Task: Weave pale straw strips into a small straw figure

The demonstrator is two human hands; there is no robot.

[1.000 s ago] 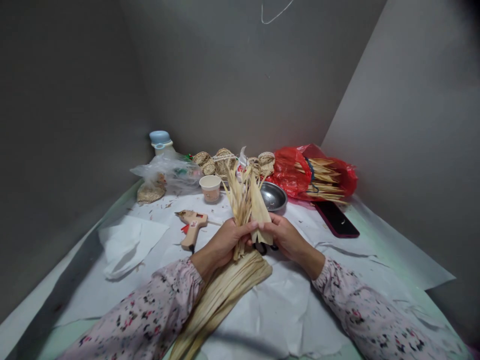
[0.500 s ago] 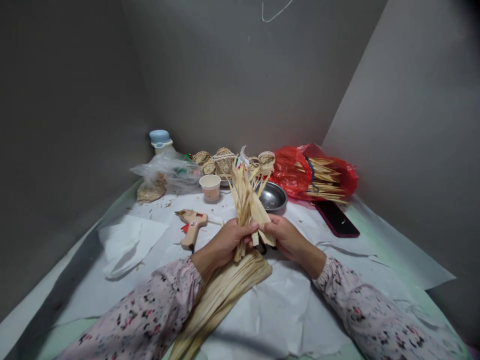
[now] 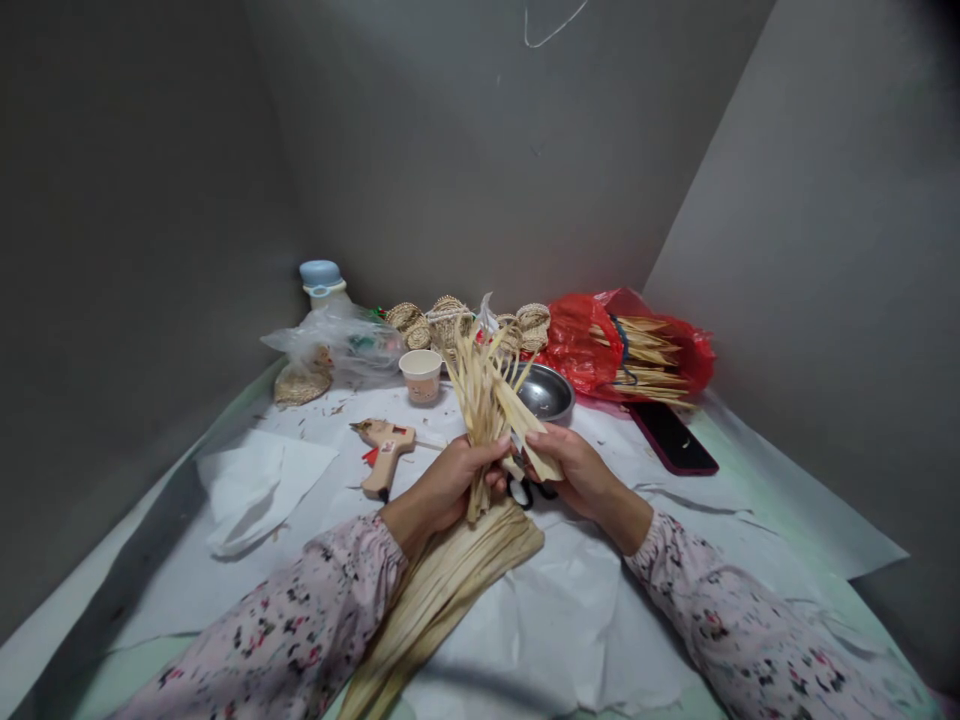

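Two hands grip the work: the left hand (image 3: 450, 485) and right hand (image 3: 577, 480) are both closed around an upright bundle of dried leaf strips (image 3: 484, 400), held above the paper-covered surface (image 3: 570, 600). A flat sheaf of strips (image 3: 442, 600) lies under the left wrist; black-handled scissors (image 3: 523, 492) sit partly hidden just below the hands.

Past your hands, the steel bowl (image 3: 545, 392) and paper cup (image 3: 421, 375) stand in the way far off, and the glue gun (image 3: 382, 450) sits close on the left. Dried leaf strips (image 3: 442, 600) block the near middle. Your right hand (image 3: 581, 480) has room over the white paper (image 3: 585, 620) near right, short of the phone (image 3: 673, 438).
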